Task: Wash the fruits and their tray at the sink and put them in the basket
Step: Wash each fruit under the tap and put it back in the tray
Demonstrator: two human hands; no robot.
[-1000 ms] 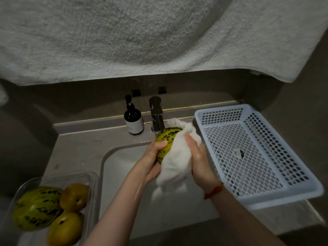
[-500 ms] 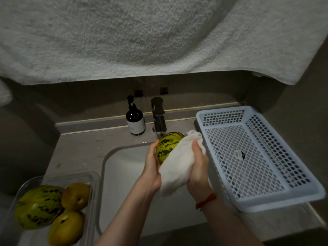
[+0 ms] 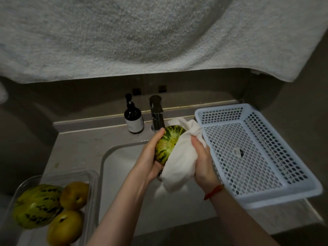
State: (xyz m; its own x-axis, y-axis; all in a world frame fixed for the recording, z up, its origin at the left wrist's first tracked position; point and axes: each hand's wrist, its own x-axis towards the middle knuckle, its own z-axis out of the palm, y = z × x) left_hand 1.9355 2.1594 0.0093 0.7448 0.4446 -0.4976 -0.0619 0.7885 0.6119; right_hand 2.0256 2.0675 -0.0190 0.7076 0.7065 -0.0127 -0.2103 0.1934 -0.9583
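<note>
Over the white sink [image 3: 124,174], the left hand [image 3: 150,157] cups a round green striped melon [image 3: 167,144], fingers curled around it. The right hand [image 3: 202,160] squeezes a white cloth [image 3: 181,162] against the melon, beside the blue plastic basket [image 3: 257,197].

The melon [image 3: 166,145] at the centre is yellow-green with dark green stripes, half wrapped in a white cloth [image 3: 181,162]. At 3 o'clock sits a pale blue basket [image 3: 287,196]; at 8 o'clock, 2 golden-yellow pears [image 3: 74,195] and a dark-blotched green melon [image 3: 36,205].
</note>
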